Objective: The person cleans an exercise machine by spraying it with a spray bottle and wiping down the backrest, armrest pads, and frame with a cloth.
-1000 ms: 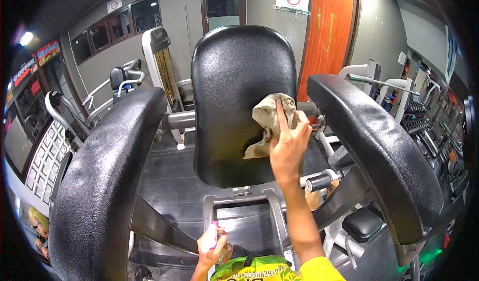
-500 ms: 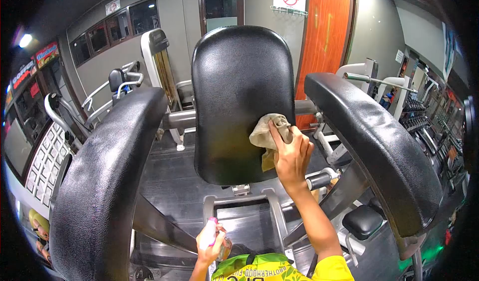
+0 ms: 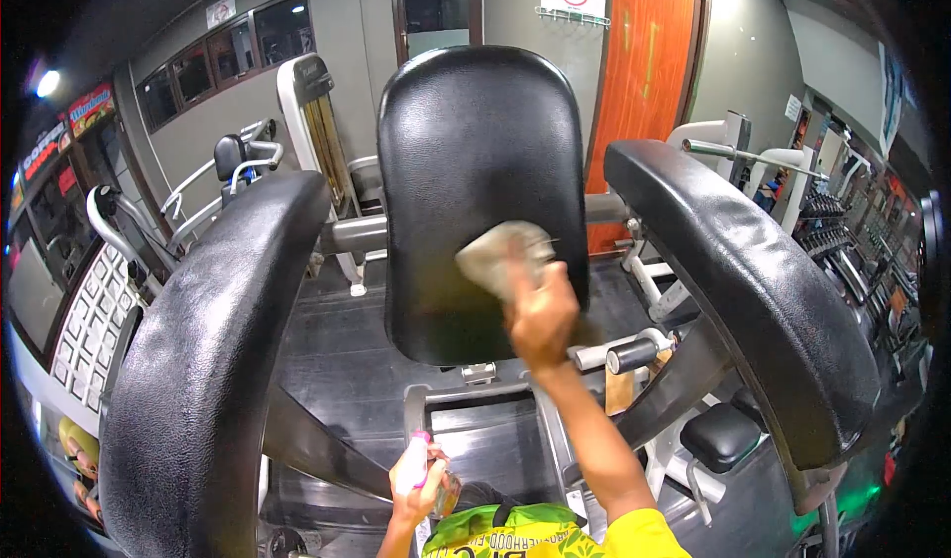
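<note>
A black padded backrest (image 3: 475, 132) of a gym machine stands upright in front of me. Against its lower middle, my right hand (image 3: 543, 320) presses a greyish-beige cloth (image 3: 498, 258), both smeared by motion. The fingers are closed on the cloth and partly hidden by the blur. Low in the view, my left hand (image 3: 409, 494) is wrapped round a small bottle with a pink top (image 3: 420, 449). Its lower part looks clear with amber-brown tones and is partly covered by the fingers.
Thick black arm pads flank the backrest, one on the left (image 3: 213, 350) and one on the right (image 3: 743, 271). A metal frame (image 3: 475, 394) lies below. A small black seat (image 3: 721, 437) is at lower right. Behind are weight machines (image 3: 309, 112) and an orange-brown door (image 3: 649, 82).
My right hand and the cloth have moved left across the lower backrest, from near its right edge towards the middle. The left hand with the bottle has stayed in place.
</note>
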Demonstrator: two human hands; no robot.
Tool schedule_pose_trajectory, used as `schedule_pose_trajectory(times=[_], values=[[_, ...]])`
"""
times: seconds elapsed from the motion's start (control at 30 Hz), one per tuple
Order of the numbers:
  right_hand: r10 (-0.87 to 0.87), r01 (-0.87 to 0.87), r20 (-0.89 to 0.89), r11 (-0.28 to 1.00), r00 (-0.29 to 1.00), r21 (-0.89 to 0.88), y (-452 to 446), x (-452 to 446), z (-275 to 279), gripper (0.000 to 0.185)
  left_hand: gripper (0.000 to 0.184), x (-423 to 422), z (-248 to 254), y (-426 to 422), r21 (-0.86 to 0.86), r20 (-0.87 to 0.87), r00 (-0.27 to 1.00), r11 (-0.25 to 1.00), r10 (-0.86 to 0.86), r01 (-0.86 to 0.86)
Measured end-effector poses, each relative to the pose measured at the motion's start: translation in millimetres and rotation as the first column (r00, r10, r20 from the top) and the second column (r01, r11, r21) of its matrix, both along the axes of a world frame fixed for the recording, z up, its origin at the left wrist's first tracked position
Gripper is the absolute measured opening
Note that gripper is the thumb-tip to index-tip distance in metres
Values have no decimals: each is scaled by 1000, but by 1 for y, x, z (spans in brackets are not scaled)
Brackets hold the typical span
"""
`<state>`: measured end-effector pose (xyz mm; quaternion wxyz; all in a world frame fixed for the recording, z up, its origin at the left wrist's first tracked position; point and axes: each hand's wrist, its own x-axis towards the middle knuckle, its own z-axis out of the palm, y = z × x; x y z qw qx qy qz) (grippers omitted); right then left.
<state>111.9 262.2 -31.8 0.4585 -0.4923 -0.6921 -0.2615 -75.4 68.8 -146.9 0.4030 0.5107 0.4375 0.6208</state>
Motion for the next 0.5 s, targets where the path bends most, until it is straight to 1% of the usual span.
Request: schedule_pose_trajectory(times=[0.03,0.07,0.13,0.2,0.23,0.27,0.33,0.37,0.43,0.47,0.5], values=[[82,-84,87,996,993,20,-5,-10,-12,48,19,1,5,2,-13,-35,999,999,-31,31],[183,-196,151,978,972,77,-4,-13,-22,49,19,2,8,3,-24,-70,996,998,-63,61],[226,-261,239,957,944,126,3,4,-35,52,18,3,8,3,-28,-59,995,997,-74,73],[112,-109,127,994,986,-31,-5,30,-27,51,17,4,7,3,-31,-43,996,997,-75,74],[77,-80,-49,994,996,-68,-5,38,-18,53,17,4,7,2,-16,-47,997,998,-65,64],[99,-102,-201,995,975,-4,-1,46,-10,49,17,5,6,1,-1,-49,997,999,-54,54],[210,-148,-360,970,909,193,2,47,12,39,18,4,4,-1,-13,-68,997,999,-48,47],[215,-152,-362,969,907,194,3,42,10,39,18,3,4,-1,-20,-92,995,999,-45,43],[128,-113,-353,992,927,63,3,25,2,25,19,4,3,-2,-30,-66,997,999,-43,41],[147,-123,-200,984,969,127,5,13,-2,16,19,4,2,-3,-42,-38,998,998,-46,44],[227,-211,-116,968,967,135,1,3,-4,11,19,5,2,-2,-43,-38,998,998,-49,47]])
